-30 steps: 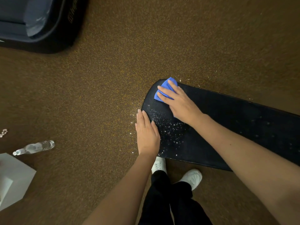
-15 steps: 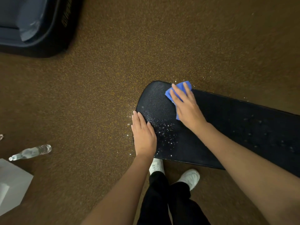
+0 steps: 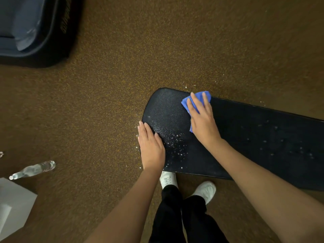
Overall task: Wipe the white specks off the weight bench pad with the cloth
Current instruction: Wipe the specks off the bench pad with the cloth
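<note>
Two hands: both lie on the black pad, the rest of the scene spreads to their left.
Box: a white box (image 3: 14, 206) sits on the floor far left of the left hand, cut by the frame edge.
Bottle: a clear plastic bottle (image 3: 32, 170) lies on its side just above the box, well left of the left hand.
Dark equipment: a black and grey piece of equipment (image 3: 35, 27) fills the upper left corner, far up and left of both hands; what it is I cannot tell.
Floor: brown flecked flooring (image 3: 105, 102) with a few white bits just beside the left hand's outer edge.
Left hand: the left hand (image 3: 151, 147) lies flat, palm down, fingers pressed together, on the rounded near end of the weight bench pad (image 3: 254, 141).
White specks: a cluster of white specks (image 3: 177, 146) lies between the two hands, just right of the left hand; fainter ones sit right of the right wrist.
Right hand: the right hand (image 3: 203, 120) presses flat with fingers slightly spread on the cloth.
Cloth: the blue cloth (image 3: 197, 98), bunched under the right hand's fingers, sits at the pad's far edge, poking out past the fingertips.
Shoes: white shoes (image 3: 205, 190) and black trousers (image 3: 184, 216) below both wrists.
</note>
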Demonstrator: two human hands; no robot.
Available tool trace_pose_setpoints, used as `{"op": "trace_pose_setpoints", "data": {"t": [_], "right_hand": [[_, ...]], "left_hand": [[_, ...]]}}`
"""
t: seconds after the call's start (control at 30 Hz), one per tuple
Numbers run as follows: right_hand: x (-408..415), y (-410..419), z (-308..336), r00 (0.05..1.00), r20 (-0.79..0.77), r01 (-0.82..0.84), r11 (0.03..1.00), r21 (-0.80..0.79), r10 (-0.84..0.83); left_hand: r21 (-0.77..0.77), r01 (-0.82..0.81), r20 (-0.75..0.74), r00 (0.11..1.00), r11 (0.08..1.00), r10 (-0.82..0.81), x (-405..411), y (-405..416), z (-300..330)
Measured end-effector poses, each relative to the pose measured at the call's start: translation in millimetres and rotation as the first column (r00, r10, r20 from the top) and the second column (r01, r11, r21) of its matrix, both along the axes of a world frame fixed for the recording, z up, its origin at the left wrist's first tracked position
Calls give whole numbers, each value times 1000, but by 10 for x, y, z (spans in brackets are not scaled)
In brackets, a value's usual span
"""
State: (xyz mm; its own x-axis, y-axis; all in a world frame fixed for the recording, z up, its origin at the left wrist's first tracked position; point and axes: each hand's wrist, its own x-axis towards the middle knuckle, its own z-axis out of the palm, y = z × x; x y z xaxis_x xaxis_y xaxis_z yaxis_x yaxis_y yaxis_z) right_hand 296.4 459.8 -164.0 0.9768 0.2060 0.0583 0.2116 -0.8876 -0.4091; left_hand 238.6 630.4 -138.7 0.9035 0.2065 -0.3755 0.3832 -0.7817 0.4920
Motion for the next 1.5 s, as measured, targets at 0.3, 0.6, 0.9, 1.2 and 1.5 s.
{"op": "trace_pose_setpoints", "data": {"t": [0.3,0.6,0.9,1.2,1.5], "right_hand": [[-49,145,-26,938,-24,-347,937,-33,346],[333,511,4,999,-51,-6,1000,-23,5],[115,91,32,988,-74,-144,985,-98,137],[356,703,45,968,-93,-240,969,-61,234],[442,536,76,957,-107,-279,956,-93,269]], "left_hand": [[-9,12,13,1000,1000,-12,-4,16,-15],[13,27,1,1000,1000,-27,-7,17,-19],[-22,21,-1,1000,1000,-21,-19,29,5],[-43,10,-15,1000,999,-11,-95,189,-68],[119,200,-25,980,972,-199,-204,255,-130]]}}
